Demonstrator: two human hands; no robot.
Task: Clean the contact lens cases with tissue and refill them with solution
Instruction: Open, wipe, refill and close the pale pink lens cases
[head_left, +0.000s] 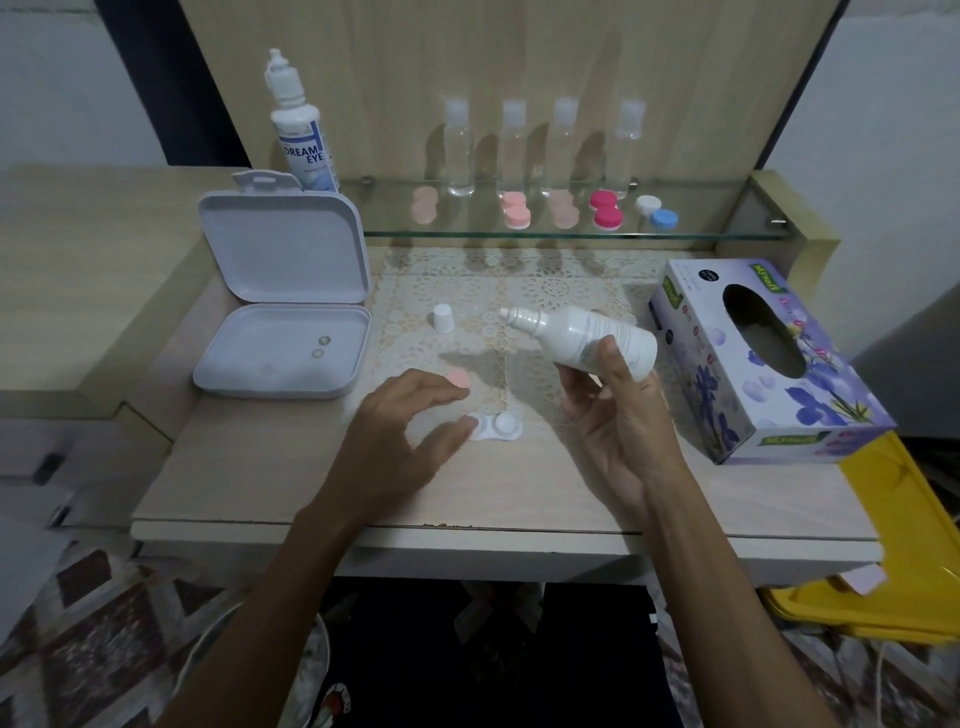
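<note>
A: What is the right hand (618, 415) doing?

B: It is raised off the table (260, 483), palm turned toward the person, thumb and fingers curled round the lower half of a white bottle (587, 335). The bottle lies tilted, nearly level, with its bare nozzle pointing away from the palm toward the left.

A: And the bottle's cap?

B: A small white cap (443, 317) stands on the lace mat (545, 291), beyond the nozzle and well apart from the grip.

A: The left hand (400, 431)?

B: Palm down, forearm reaching in from the lower left, fingers spread and loosely bent. It holds nothing I can see. The fingertips hover right at the white lens case (496, 427); whether they touch it is blurred.

A: Where is that case relative to the bottle?

B: Below the nozzle and between the two hands, its wells uncovered. A pink lid (460, 378) lies just past the left fingers.

A: Anything beside the gripping hand?

B: A tissue box (753, 364), just off the bottle's base.
</note>
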